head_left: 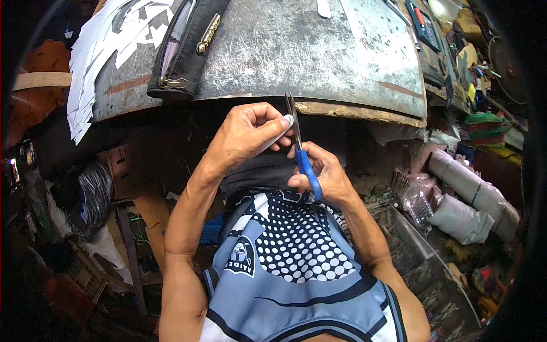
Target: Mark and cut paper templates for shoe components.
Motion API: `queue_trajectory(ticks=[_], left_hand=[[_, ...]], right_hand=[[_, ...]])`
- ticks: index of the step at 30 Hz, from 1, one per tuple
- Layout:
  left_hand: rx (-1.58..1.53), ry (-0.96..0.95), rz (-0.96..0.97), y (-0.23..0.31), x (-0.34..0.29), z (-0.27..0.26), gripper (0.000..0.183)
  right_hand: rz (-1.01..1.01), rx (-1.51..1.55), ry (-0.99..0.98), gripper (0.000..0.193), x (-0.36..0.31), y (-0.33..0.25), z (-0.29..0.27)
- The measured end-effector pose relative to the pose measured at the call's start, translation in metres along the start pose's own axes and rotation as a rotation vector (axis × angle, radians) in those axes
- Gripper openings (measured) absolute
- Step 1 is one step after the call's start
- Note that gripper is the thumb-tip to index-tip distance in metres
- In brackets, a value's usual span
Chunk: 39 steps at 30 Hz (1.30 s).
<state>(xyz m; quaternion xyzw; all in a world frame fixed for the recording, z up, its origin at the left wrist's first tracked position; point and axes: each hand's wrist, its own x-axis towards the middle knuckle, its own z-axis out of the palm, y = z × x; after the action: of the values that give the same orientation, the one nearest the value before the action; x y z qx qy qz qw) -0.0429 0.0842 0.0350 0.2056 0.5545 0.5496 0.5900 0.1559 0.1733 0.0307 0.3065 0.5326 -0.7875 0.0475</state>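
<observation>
My left hand (246, 132) is closed in a pinch on a small white piece (289, 119), whose rounded end shows at the thumb tip. The rest of that piece is mostly covered by my fingers, and I cannot make out its material. In my right hand (329, 175) is a pair of scissors (306, 166) with blue handles, its blades pointing away from me. The blades look nearly closed and pass just right of the white piece; whether they touch it I cannot tell. Both hands are over my lap, in front of the near edge of a worn metal-topped table (273, 62).
A black zippered pouch (199, 62) lies on the table, left of centre. Overlapping white paper cutouts (91, 74) hang over its left edge. Another white piece (323, 8) rests at the far side. Plastic-wrapped rolls (470, 185) lie at right; cardboard (151, 222) is at lower left.
</observation>
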Motion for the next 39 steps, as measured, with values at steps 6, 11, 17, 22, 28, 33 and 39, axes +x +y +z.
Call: queue_trajectory(ticks=[6,11,17,22,28,33,39], left_hand=[[0.021,-0.027,-0.01,-0.002,0.0,-0.003,0.019],[0.049,-0.052,-0.012,-0.001,-0.002,-0.004,0.018],[0.06,-0.092,-0.029,-0.002,0.0,-0.009,0.018],[0.117,-0.121,-0.033,0.0,0.0,-0.014,0.019],[0.119,-0.062,-0.076,0.011,-0.001,-0.017,0.019],[0.02,-0.078,-0.026,0.014,-0.001,-0.013,0.021],[-0.174,-0.086,0.058,0.031,-0.004,0.003,0.023]], right_hand=[[-0.008,-0.025,-0.007,0.047,-0.002,0.001,0.0],[0.005,-0.05,0.004,0.046,-0.005,0.002,0.0],[0.008,-0.062,-0.005,0.046,-0.007,0.002,-0.001],[0.048,-0.07,-0.009,0.045,-0.008,-0.001,0.0],[0.029,-0.246,0.071,0.045,-0.016,0.001,-0.011],[-0.4,-0.674,0.286,0.066,-0.043,-0.029,-0.032],[-0.51,-0.993,0.671,0.06,-0.058,-0.104,-0.083]])
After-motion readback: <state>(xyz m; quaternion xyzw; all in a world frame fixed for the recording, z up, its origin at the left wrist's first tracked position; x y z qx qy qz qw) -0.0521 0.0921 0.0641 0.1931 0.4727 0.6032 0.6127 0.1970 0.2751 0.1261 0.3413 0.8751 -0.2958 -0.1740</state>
